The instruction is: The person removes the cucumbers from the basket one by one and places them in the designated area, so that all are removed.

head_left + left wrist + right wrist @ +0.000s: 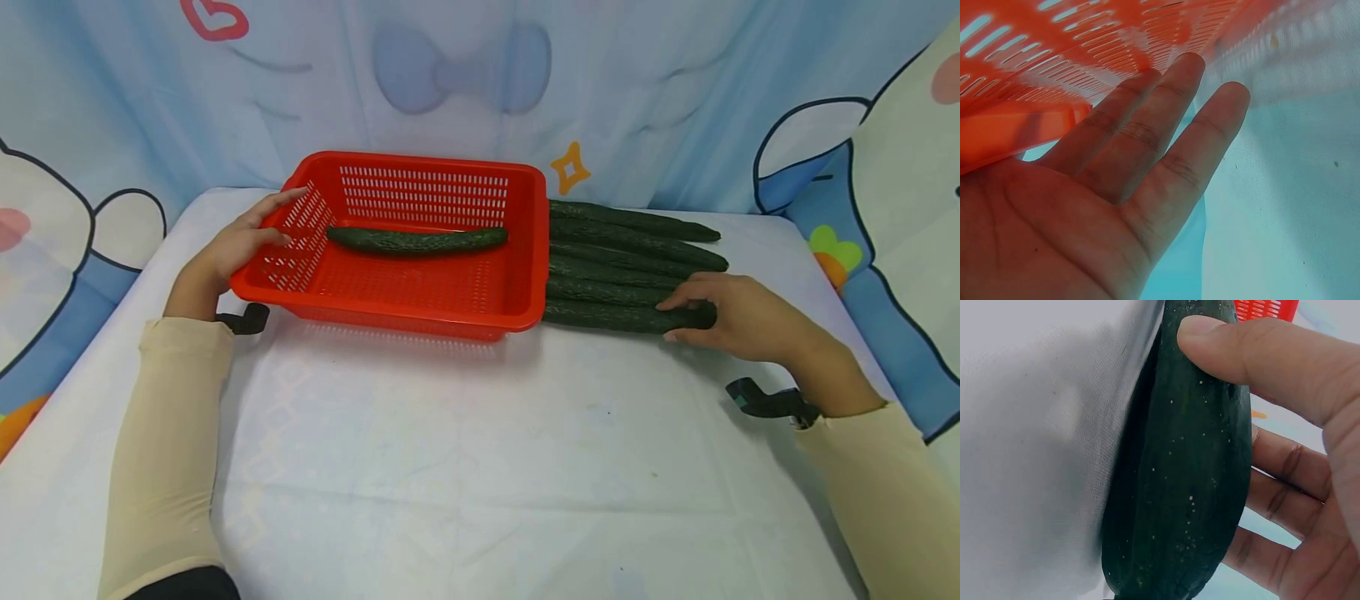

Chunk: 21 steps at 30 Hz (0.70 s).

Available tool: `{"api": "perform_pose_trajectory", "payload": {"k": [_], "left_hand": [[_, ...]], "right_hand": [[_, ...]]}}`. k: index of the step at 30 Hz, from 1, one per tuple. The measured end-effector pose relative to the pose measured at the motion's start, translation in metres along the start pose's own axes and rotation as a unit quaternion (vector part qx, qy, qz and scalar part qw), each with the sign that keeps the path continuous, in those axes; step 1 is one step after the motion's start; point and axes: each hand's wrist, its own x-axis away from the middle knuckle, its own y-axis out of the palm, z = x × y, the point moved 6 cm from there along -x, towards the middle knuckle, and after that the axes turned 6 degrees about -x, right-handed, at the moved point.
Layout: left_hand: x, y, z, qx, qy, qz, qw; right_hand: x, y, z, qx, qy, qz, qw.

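Observation:
My left hand (pixel 232 250) holds the left rim of a red plastic basket (pixel 405 321), its thumb reaching over the edge. In the left wrist view, several fairly straight fingers (pixel 1141 137) of that hand lie outside, along the slotted wall. One cucumber (pixel 416 242) lies lengthwise on the basket's floor. On the right, my right hand (pixel 750 321) grips the right end of the nearest cucumber (pixel 600 315) in a row. The right wrist view shows the thumb (pixel 1210 340) pressed on this dark green cucumber (pixel 1185 469), with fingers on its far side.
Several more cucumbers (pixel 630 242) lie side by side against the basket's right wall, their left ends hidden by it. A white cloth (pixel 465 467) covers the table. Behind hangs a blue printed curtain (pixel 465 75).

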Motion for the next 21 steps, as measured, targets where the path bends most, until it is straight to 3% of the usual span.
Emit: {"api": "perform_pose_trajectory", "payload": {"k": [21], "left_hand": [[-0.0009,-0.0005,-0.0023,-0.001,-0.007,0.004,1.0000]], "right_hand": [[-0.0037,0.0058,-0.0042,0.026,-0.011,-0.008,0.9996]]}}
